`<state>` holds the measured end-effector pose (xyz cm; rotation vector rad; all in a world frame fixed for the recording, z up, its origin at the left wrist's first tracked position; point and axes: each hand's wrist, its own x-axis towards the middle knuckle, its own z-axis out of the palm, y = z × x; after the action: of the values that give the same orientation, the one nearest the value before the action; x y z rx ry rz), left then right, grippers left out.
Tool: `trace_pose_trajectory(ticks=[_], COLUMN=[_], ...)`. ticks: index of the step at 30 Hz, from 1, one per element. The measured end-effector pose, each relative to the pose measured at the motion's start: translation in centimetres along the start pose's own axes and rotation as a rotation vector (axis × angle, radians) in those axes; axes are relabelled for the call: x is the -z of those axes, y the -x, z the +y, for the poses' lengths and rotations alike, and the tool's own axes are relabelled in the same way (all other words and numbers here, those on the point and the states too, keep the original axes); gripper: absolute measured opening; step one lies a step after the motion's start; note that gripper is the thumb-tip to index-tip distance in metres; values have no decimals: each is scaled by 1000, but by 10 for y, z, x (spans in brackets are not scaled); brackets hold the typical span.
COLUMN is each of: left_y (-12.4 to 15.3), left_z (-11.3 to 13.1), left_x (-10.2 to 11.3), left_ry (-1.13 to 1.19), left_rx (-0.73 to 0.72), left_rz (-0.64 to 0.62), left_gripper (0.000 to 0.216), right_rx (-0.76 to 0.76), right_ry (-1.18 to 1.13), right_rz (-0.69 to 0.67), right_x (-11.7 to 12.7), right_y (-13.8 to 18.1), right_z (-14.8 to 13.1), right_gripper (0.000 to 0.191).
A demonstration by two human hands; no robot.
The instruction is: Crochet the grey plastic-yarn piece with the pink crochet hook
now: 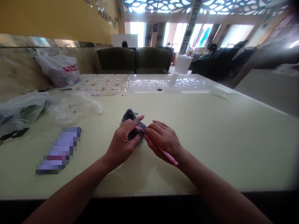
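Note:
A small piece of dark grey crochet work is pinched between the thumb and fingers of my left hand, above the middle of the table. My right hand is closed around a pink crochet hook, whose handle end sticks out below the palm toward my wrist. The hook's tip meets the crochet work between my two hands, where the fingers hide it. Part of the piece is covered by my left fingers.
On the pale table, a pixelated purple object lies left of my hands. Clear plastic bags and a white carrier bag stand along the left side. A patterned sheet lies at the back; dark chairs stand beyond.

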<state>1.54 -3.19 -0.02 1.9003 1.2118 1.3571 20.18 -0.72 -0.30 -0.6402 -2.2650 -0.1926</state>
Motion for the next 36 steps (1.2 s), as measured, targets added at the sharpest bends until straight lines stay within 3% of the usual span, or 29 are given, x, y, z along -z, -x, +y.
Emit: trace_pose_trajectory(ticks=[5,8,11,18,23,29,36], left_y=[0,-1,-1,5,5,-3,-11], left_z=[-1,-1,1,8,5,1,-7], left_x=[2,2,0,-7,-10,-1,13], left_ry=[256,333,258,180,537,939,936], left_rx=[191,258,281,254,403,601,549], left_rz=[-1,25,7,13,-31,-290,-280], left_gripper=[26,29,32,61,64,61,63], right_rx=[-17,48,80,-5,-3,146,21], right_ry=[54,78,112,242,294,23,-289], right_rz=[114,144,149,177,231,302,184], right_x=[-5,-7,-9,-15,-16,-8,5], right_y=[3,3,4,7,9,8,7], right_z=[-4,-5,-7,-12,-15,-7,2], right_gripper=[18,17,19,22,18,10,7])
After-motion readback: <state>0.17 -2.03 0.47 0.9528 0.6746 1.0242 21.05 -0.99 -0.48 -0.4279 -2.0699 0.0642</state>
